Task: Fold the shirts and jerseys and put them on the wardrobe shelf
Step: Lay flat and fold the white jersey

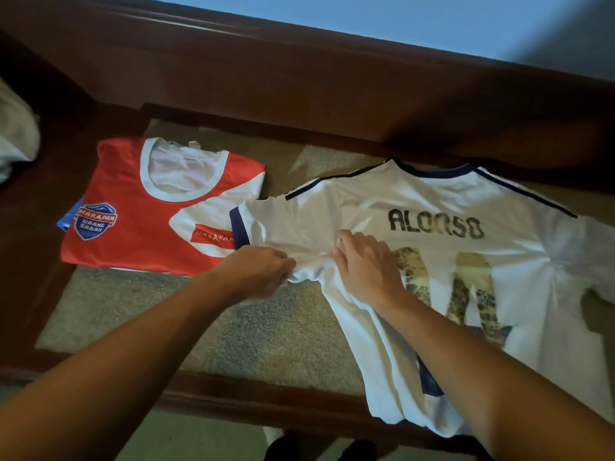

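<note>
1. head view, writing: the white jersey (432, 207) lies back-up on the right of the table (266, 327), with "alonso" in dark worn letters across the shoulders and a large cracked gold number below it, partly under my right arm. it has navy trim at the collar and sleeve cuff and dark stripes along the shoulders.
2. the folded red shirt (139, 207) lies just left of it, on the same stone-topped table. its shield badge reads "harapan urang sabah" and a red strip on the white chest panel reads "harapan". the jersey's left sleeve overlaps its right edge.
3. my left hand (258, 267) reaches in from lower left, fingers curled, pinching the bunched jersey cloth under the sleeve.
4. my right hand (366, 264) lies knuckles-up on the jersey, fingertips gathering the same fold.
</note>
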`<state>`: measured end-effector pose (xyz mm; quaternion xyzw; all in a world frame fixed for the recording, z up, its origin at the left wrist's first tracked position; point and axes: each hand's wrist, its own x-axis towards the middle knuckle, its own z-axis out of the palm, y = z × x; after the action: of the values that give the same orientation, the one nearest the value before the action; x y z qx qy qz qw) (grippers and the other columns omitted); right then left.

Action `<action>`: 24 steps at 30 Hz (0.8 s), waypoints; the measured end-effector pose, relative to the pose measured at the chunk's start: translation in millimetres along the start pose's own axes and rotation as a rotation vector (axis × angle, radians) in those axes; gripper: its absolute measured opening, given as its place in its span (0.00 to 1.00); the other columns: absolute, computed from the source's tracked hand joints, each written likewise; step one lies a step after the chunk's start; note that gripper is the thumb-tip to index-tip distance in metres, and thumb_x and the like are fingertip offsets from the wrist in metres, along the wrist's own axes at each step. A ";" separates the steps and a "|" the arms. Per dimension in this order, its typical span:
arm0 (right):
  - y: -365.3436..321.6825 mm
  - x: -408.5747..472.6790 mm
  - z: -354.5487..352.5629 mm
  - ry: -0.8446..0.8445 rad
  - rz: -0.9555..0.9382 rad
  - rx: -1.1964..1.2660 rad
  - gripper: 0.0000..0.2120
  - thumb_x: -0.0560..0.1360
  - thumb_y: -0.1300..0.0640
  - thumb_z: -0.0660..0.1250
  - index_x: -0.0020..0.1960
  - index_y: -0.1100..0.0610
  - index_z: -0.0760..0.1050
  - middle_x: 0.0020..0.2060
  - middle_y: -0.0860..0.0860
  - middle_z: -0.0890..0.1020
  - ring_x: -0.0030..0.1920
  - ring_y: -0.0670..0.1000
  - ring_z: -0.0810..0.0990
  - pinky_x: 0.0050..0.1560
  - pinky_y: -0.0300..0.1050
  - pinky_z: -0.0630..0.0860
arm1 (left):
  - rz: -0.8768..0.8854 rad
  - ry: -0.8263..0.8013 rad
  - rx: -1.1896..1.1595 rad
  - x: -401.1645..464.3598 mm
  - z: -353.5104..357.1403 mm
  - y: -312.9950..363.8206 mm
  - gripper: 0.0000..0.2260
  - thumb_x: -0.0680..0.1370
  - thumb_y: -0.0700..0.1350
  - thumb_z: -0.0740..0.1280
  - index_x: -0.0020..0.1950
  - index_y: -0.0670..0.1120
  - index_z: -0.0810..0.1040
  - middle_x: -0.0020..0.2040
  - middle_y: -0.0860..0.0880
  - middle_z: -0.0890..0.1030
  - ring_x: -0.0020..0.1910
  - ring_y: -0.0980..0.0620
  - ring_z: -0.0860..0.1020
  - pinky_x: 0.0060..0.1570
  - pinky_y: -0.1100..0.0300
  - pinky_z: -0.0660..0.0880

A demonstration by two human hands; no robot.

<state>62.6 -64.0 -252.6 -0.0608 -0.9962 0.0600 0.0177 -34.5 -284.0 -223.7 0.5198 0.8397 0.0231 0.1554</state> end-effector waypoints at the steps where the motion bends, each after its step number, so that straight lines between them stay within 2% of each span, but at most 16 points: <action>1: 1.2 -3.7 0.5 -0.015 0.017 0.004 0.14 0.82 0.48 0.57 0.60 0.55 0.74 0.45 0.55 0.80 0.45 0.59 0.79 0.45 0.53 0.75 | -0.047 -0.049 0.025 -1.9 -5.3 0.5 0.08 0.83 0.49 0.59 0.54 0.49 0.76 0.46 0.52 0.79 0.44 0.53 0.77 0.42 0.57 0.77; 4: 4.0 -18.0 -11.1 -0.026 0.064 0.012 0.20 0.79 0.45 0.56 0.62 0.56 0.76 0.53 0.56 0.79 0.52 0.60 0.77 0.51 0.56 0.74 | -0.156 -0.145 0.158 -8.0 -22.0 15.1 0.10 0.78 0.50 0.61 0.56 0.49 0.77 0.45 0.52 0.78 0.44 0.52 0.77 0.39 0.57 0.73; 7: 4.9 -52.7 -32.8 0.047 0.022 0.073 0.18 0.78 0.48 0.57 0.58 0.55 0.79 0.53 0.53 0.79 0.53 0.59 0.75 0.53 0.55 0.71 | -0.235 -0.076 0.148 -13.6 -28.0 53.0 0.16 0.80 0.55 0.57 0.58 0.46 0.76 0.50 0.48 0.79 0.45 0.49 0.76 0.42 0.53 0.72; 9: 10.2 -84.4 -43.1 0.077 0.036 0.124 0.14 0.77 0.51 0.61 0.56 0.55 0.81 0.52 0.52 0.79 0.54 0.58 0.76 0.54 0.55 0.72 | -0.317 -0.054 0.027 -12.8 -20.3 91.4 0.19 0.82 0.56 0.54 0.58 0.45 0.77 0.53 0.45 0.80 0.47 0.45 0.78 0.46 0.51 0.74; 11: 21.3 -120.2 -49.6 0.099 0.134 0.146 0.11 0.78 0.53 0.63 0.54 0.55 0.81 0.51 0.52 0.79 0.54 0.56 0.76 0.53 0.54 0.74 | -0.437 -0.122 -0.174 -13.8 -2.5 133.1 0.25 0.82 0.60 0.51 0.57 0.44 0.79 0.54 0.44 0.81 0.48 0.44 0.79 0.50 0.50 0.75; 13: 36.0 -157.6 -54.1 0.153 0.253 0.153 0.08 0.79 0.54 0.64 0.51 0.55 0.81 0.47 0.52 0.81 0.49 0.55 0.78 0.48 0.52 0.77 | -0.531 -0.264 -0.349 -19.0 14.4 170.5 0.31 0.80 0.67 0.49 0.58 0.45 0.79 0.50 0.44 0.81 0.46 0.44 0.78 0.54 0.50 0.75; 15: 52.4 -197.0 -55.8 0.189 0.357 0.139 0.06 0.80 0.55 0.65 0.50 0.55 0.81 0.44 0.52 0.82 0.44 0.56 0.81 0.42 0.48 0.76 | -0.570 -0.284 -0.485 -26.0 27.6 198.7 0.31 0.78 0.71 0.51 0.62 0.47 0.78 0.49 0.44 0.83 0.46 0.43 0.81 0.56 0.48 0.77; 17: 67.2 -236.5 -57.7 0.213 0.458 0.129 0.06 0.80 0.55 0.65 0.50 0.55 0.80 0.44 0.52 0.83 0.42 0.57 0.82 0.38 0.46 0.74 | -0.609 -0.208 -0.665 -31.6 34.1 221.7 0.26 0.78 0.68 0.58 0.56 0.47 0.80 0.44 0.47 0.82 0.47 0.44 0.82 0.54 0.49 0.78; 19: 82.0 -273.2 -62.7 0.230 0.563 0.136 0.08 0.80 0.54 0.64 0.56 0.55 0.78 0.45 0.54 0.84 0.43 0.61 0.83 0.38 0.48 0.73 | -0.670 -0.124 -0.881 -35.5 38.4 244.2 0.20 0.78 0.63 0.65 0.51 0.46 0.81 0.44 0.49 0.82 0.46 0.46 0.81 0.50 0.52 0.77; 21: 97.5 -306.8 -67.4 0.187 0.723 0.152 0.18 0.80 0.54 0.63 0.68 0.55 0.72 0.51 0.60 0.84 0.48 0.65 0.82 0.43 0.53 0.75 | -0.685 0.033 -1.027 -40.5 43.3 262.8 0.18 0.73 0.58 0.70 0.55 0.47 0.82 0.48 0.49 0.84 0.49 0.48 0.82 0.52 0.50 0.78; 22: 105.8 -320.7 -70.1 0.135 0.824 0.168 0.24 0.80 0.54 0.62 0.75 0.55 0.65 0.55 0.61 0.83 0.51 0.66 0.81 0.47 0.56 0.76 | -0.685 0.125 -1.071 -42.6 43.7 271.0 0.19 0.70 0.57 0.71 0.56 0.49 0.82 0.48 0.50 0.85 0.49 0.49 0.82 0.54 0.47 0.79; 24: 122.1 -341.5 -70.9 -0.003 0.968 0.157 0.31 0.81 0.51 0.61 0.80 0.57 0.56 0.61 0.62 0.80 0.58 0.67 0.80 0.55 0.59 0.76 | -0.666 0.288 -1.155 -45.2 44.9 281.2 0.20 0.70 0.57 0.70 0.60 0.52 0.81 0.50 0.52 0.85 0.50 0.51 0.83 0.55 0.45 0.80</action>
<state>418.9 22.6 -206.7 -0.5151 -0.8462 0.1364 -0.0091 240.4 -200.3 -199.4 0.0591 0.8202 0.4874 0.2935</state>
